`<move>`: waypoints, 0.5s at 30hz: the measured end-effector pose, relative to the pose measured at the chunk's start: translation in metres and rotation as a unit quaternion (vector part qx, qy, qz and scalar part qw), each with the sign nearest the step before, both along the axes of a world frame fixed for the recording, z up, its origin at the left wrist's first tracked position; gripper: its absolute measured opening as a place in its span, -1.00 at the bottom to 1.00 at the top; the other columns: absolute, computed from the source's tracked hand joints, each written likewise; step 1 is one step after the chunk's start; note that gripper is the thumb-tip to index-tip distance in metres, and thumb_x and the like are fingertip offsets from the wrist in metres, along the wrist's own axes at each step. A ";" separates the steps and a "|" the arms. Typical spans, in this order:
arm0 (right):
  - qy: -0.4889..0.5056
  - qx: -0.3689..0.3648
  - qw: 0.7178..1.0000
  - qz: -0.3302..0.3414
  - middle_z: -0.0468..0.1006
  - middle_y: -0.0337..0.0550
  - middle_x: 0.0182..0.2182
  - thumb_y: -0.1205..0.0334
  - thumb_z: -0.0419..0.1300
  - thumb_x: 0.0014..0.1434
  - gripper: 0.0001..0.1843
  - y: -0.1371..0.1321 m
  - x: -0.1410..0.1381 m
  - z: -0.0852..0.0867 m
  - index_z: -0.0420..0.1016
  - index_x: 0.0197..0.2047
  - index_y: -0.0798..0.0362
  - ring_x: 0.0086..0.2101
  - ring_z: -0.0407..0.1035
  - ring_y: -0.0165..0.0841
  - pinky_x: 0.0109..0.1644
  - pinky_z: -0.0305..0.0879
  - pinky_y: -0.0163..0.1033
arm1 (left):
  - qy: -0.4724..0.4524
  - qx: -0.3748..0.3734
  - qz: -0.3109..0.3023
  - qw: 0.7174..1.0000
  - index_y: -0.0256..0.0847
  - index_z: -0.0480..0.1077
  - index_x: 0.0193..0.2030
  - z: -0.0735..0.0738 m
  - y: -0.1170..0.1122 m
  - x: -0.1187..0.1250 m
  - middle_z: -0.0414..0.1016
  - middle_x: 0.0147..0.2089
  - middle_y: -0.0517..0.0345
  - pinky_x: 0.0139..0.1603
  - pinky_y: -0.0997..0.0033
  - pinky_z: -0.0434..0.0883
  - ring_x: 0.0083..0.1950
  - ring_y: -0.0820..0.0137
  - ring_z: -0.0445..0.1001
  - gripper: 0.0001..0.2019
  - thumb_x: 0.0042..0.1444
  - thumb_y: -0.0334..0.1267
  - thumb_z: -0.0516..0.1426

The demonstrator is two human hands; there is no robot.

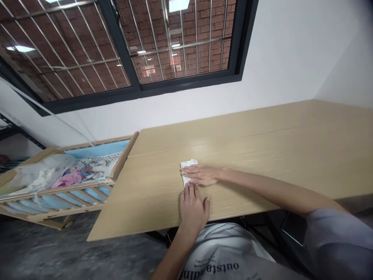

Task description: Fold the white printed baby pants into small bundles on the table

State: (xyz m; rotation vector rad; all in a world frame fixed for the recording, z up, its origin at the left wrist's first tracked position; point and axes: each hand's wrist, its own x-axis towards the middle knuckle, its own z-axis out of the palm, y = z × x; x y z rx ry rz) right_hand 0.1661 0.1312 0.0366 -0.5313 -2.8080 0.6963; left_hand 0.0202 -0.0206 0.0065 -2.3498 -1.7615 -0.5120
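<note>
A small folded white cloth [188, 165] lies on the light wooden table [262, 147] near its front edge. My right hand [202, 175] lies flat across the cloth, fingers stretched out toward the left and pressing on it. My left hand [192, 208] rests flat on the table just in front of the cloth, its fingertips touching the cloth's near edge. Most of the cloth is hidden under my right hand.
A wooden crib [67, 186] with blue padding stands to the left of the table, holding a heap of white, pink and patterned clothes [72, 175]. A white wall and a barred dark-framed window [131, 46] rise behind the table. Grey floor lies below.
</note>
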 end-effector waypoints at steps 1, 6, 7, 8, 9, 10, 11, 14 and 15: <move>-0.003 -0.003 1.000 -0.015 -0.04 -0.15 0.47 -0.07 -0.12 0.46 -0.35 0.008 0.001 0.001 0.01 0.50 -0.01 0.44 -0.19 -0.25 0.52 -0.36 -0.04 | 0.001 0.000 0.000 1.000 -0.43 0.35 0.26 0.000 0.000 -0.001 0.34 0.34 -0.32 0.26 -0.03 0.31 0.39 -0.05 0.25 -0.46 0.31 -0.04 0.03; -0.008 -0.004 0.998 -0.058 -0.06 -0.12 0.47 -0.17 -0.12 0.43 -0.27 0.037 0.003 0.002 -0.02 0.51 0.02 0.45 -0.19 -0.22 0.52 -0.35 -0.04 | -0.008 -0.007 -0.001 1.000 -0.45 0.31 0.29 -0.004 -0.003 -0.001 0.28 0.40 -0.30 0.30 -0.06 0.26 0.43 -0.04 0.20 -0.44 0.34 -0.04 0.00; -0.010 -0.002 0.998 -0.061 -0.06 -0.11 0.48 -0.19 -0.13 0.43 -0.26 0.040 0.002 0.001 -0.02 0.51 0.03 0.45 -0.20 -0.22 0.52 -0.36 -0.05 | -0.011 -0.007 -0.004 1.000 -0.46 0.31 0.29 -0.004 -0.003 -0.001 0.26 0.40 -0.31 0.30 -0.08 0.25 0.43 -0.04 0.19 -0.45 0.33 -0.05 0.01; -0.011 -0.003 0.998 -0.063 -0.06 -0.11 0.48 -0.21 -0.14 0.42 -0.24 0.041 0.002 0.001 -0.01 0.51 0.04 0.45 -0.21 -0.21 0.52 -0.37 -0.05 | -0.016 -0.009 -0.008 1.000 -0.46 0.30 0.29 -0.004 -0.003 -0.002 0.26 0.40 -0.32 0.31 -0.10 0.23 0.43 -0.04 0.18 -0.45 0.33 -0.06 0.01; -0.010 -0.006 0.998 -0.067 -0.07 -0.10 0.48 -0.22 -0.14 0.42 -0.23 0.043 0.002 0.002 0.00 0.51 0.04 0.45 -0.22 -0.20 0.52 -0.37 -0.05 | -0.022 -0.014 -0.013 1.000 -0.45 0.30 0.29 -0.001 -0.002 -0.004 0.26 0.40 -0.32 0.32 -0.12 0.21 0.43 -0.03 0.19 -0.47 0.33 -0.07 0.02; -0.003 -0.009 0.997 -0.076 -0.06 -0.09 0.48 -0.23 -0.14 0.41 -0.23 0.044 0.002 0.004 0.01 0.51 0.05 0.45 -0.21 -0.19 0.52 -0.35 -0.03 | -0.032 -0.023 -0.017 0.999 -0.42 0.30 0.28 0.002 -0.001 -0.007 0.28 0.39 -0.31 0.33 -0.13 0.19 0.42 -0.01 0.20 -0.49 0.33 -0.10 0.02; 0.012 -0.010 0.996 -0.093 -0.05 -0.06 0.48 -0.22 -0.14 0.42 -0.23 0.044 0.004 0.006 0.02 0.50 0.07 0.45 -0.21 -0.17 0.51 -0.32 -0.01 | -0.045 -0.036 -0.019 0.998 -0.39 0.30 0.27 0.008 0.001 -0.011 0.33 0.36 -0.28 0.33 -0.12 0.18 0.40 0.03 0.24 -0.52 0.33 -0.12 0.02; 0.107 0.004 0.974 -0.198 0.10 0.11 0.43 -0.12 -0.09 0.43 -0.29 0.048 0.012 0.019 0.13 0.46 0.15 0.40 -0.02 -0.10 0.46 -0.09 0.03 | -0.085 -0.070 0.002 0.994 -0.23 0.35 0.19 0.033 0.014 -0.027 0.48 0.21 -0.12 0.25 0.00 0.26 0.25 0.15 0.40 -0.63 0.36 -0.12 -0.02; 0.140 0.008 0.960 -0.243 0.20 0.18 0.37 -0.07 -0.05 0.42 -0.33 0.049 0.015 0.023 0.20 0.41 0.19 0.34 0.12 -0.09 0.40 0.04 0.03 | -0.086 -0.072 0.024 0.993 -0.21 0.37 0.14 0.043 0.020 -0.032 0.50 0.16 -0.10 0.20 0.04 0.28 0.20 0.16 0.44 -0.65 0.37 -0.10 -0.04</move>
